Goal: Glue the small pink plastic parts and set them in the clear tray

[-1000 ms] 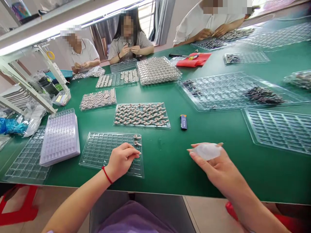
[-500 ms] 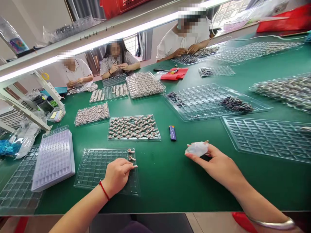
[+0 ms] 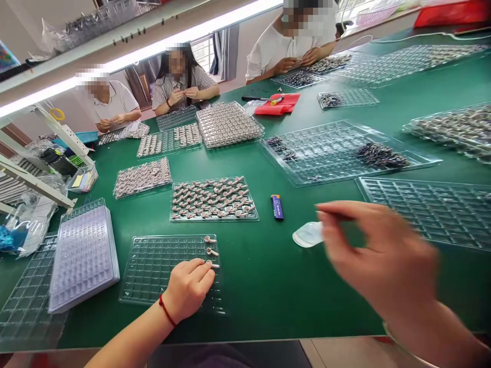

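My left hand [image 3: 191,286] is closed over the right side of a clear compartment tray [image 3: 153,263]. Its fingertips touch a small pale part [image 3: 214,265] with a ring-like head and short stem, resembling an earbud shell. Two similar parts [image 3: 211,251] lie above it in the same column. My right hand [image 3: 378,250], slightly blurred, is raised toward the camera with thumb and forefinger pinched; anything between the tips is too small to make out. Behind those fingers a translucent white disc [image 3: 308,234] lies on the table, its right edge hidden.
A tray filled with pale stemmed parts [image 3: 213,199] lies ahead, beside a small blue item with an orange end [image 3: 276,207]. Stacked clear trays [image 3: 84,255] stand left. Trays with dark parts [image 3: 381,154] lie farther right. Several co-workers sit across the green table [image 3: 245,168].
My right hand has come off the white disc, rising toward the camera, and the disc now lies on the table. My left fingers have shifted slightly back along the pale part, exposing its head.
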{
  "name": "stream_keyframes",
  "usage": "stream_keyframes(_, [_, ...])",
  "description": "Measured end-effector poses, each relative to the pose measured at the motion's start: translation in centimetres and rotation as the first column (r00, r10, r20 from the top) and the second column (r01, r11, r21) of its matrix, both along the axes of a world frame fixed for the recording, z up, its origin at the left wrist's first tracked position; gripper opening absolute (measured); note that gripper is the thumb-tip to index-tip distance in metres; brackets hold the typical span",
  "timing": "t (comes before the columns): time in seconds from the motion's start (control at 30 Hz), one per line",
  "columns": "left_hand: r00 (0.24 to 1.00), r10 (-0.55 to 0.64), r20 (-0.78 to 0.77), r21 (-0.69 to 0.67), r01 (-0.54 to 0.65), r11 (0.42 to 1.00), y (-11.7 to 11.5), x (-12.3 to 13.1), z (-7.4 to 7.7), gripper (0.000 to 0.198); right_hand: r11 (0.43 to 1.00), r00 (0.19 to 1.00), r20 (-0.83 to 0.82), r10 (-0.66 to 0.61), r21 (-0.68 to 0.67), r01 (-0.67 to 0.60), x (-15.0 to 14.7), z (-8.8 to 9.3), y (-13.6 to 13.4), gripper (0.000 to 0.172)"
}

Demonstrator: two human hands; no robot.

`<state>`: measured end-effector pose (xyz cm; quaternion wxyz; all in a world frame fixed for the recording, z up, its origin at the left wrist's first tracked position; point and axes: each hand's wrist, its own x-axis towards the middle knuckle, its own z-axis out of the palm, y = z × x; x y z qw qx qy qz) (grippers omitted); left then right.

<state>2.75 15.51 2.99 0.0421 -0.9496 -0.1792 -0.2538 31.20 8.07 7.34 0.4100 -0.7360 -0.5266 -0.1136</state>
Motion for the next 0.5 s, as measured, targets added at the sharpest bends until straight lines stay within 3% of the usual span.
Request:
stream_keyframes(0.1, [1.0, 0.0, 0.01, -0.004, 0.0, 1.0, 0.1, 0.0, -0.2, 0.025, 0.979, 0.996, 0.054, 0.069, -0.195, -0.057, -1.6, -1.5, 4.8, 0.03])
stream_keyframes(0.2, [1.0, 0.002, 0.024, -0.019, -0.002, 1.0, 0.1, -0.2, -0.5, 0.023, 0.927, 0.998, 0.058, -0.04, -0.371, 0.059, -1.7, -4.3, 9.1, 0.036])
stream_keyframes(0.3, [0.999, -0.004, 0.04, -0.035, 0.006, 0.999, 0.2, -0.2, -0.6, 0.022, 0.86, 0.99, 0.046, -0.135, -0.491, 0.14, -1.2, -6.2, 11.4, 0.038])
stream_keyframes(0.4, [0.997, -0.02, 0.078, -0.032, 0.023, 0.999, 0.3, -0.1, -0.3, 0.022, 0.831, 0.984, 0.035, -0.176, -0.53, 0.167, -0.8, -6.3, 12.2, 0.037])
stream_keyframes(0.5, [0.988, -0.035, 0.151, -0.05, 0.043, 0.998, 0.4, 0.0, 0.1, 0.024, 0.841, 0.979, 0.005, -0.203, -0.511, 0.177, -0.7, -5.4, 12.9, 0.038])
